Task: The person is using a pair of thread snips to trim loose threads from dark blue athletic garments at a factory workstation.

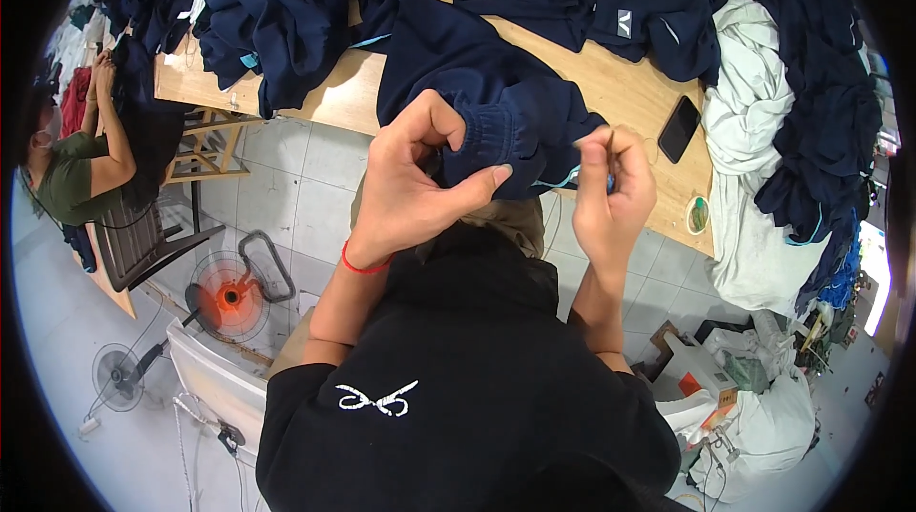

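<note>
A navy garment (477, 54) lies over the table's front edge, and its gathered elastic band (506, 130) is bunched up toward me. My left hand (420, 173) is closed on this band, with its thumb below and fingers curled over the top. Just right of the cloth, my right hand (613, 192) is pinched closed, its fingertips near the garment's edge. A small dark tip and a bit of blue show at its fingers, too little to name. Light-blue trim (571, 176) hangs from the garment between my hands.
More navy garments (277, 25) are heaped along the wooden table (329, 97). At right lie a black phone (679, 128), a small round dish (697, 216) and white cloth (749, 83). A person (86, 159) works at far left. Fans (229, 295) stand behind on the floor.
</note>
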`<state>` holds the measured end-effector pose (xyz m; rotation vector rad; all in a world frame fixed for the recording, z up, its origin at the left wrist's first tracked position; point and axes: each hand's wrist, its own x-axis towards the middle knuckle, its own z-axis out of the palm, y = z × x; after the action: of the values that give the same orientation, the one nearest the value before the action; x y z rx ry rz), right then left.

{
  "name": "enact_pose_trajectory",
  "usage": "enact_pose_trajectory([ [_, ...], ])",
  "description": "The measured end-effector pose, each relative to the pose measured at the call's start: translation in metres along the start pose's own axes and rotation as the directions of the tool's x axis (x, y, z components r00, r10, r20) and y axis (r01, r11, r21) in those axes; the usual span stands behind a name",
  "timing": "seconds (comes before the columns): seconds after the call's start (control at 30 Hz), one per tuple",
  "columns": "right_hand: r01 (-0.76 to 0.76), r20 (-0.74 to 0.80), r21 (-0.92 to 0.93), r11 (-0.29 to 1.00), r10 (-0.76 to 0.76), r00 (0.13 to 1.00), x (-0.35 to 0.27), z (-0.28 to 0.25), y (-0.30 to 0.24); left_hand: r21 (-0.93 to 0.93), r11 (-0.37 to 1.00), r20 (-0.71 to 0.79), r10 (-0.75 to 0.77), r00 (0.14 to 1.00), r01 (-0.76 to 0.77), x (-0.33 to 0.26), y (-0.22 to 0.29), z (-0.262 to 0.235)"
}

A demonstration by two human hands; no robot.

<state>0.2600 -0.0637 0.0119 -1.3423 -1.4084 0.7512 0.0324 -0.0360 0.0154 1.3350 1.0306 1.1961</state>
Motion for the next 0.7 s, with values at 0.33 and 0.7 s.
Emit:
enact_pose_trajectory([
  [0.33,0.074,0.146,0.037,0.997,-0.079,0.986,-0.008,0.01,-0.012,0.043,0.999,0.059,-0.035,0.998,0.032,0.005,0.005,0.0],
  [0.7,0.186,0.151,-0.025,0.982,-0.181,0.972,0.002,0.006,-0.015,0.061,0.998,0.09,0.001,0.996,-0.007,0.006,0.004,0.005],
])
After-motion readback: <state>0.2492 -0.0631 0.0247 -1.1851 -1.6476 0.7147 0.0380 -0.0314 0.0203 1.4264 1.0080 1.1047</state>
